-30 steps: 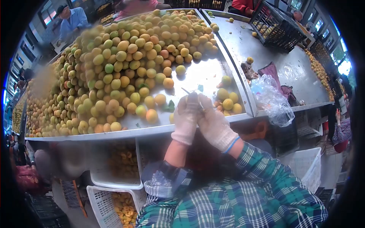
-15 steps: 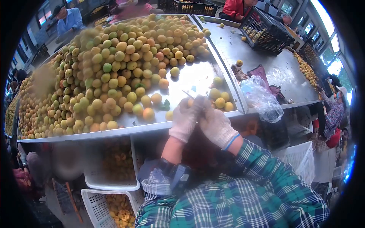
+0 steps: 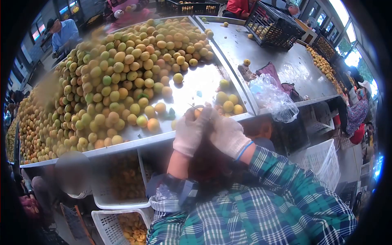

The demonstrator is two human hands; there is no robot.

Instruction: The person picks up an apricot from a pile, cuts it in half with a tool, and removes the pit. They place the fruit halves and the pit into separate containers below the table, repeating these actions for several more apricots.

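Both my hands wear pale knit gloves and meet close together above the near edge of the metal table (image 3: 163,134). My left hand (image 3: 190,132) is closed around an apricot (image 3: 199,112), of which only an orange patch shows above the fingers. My right hand (image 3: 226,132) is closed beside it, pressed against the left. The thin tip of a small knife (image 3: 190,105) sticks out at the upper left of the fingers; its handle is hidden, seemingly in the right hand. Several loose apricots (image 3: 228,106) lie just beyond the right hand.
A large heap of apricots (image 3: 122,81) covers the table's left side. Right of a metal divider lie a clear plastic bag (image 3: 271,96) and a black crate (image 3: 272,26). White baskets (image 3: 110,222) with cut fruit stand below. Other people (image 3: 65,34) are around the tables.
The view has shifted a little, so the table's contents appear further left. My hands stay together around the apricot, with the knife tip still showing.
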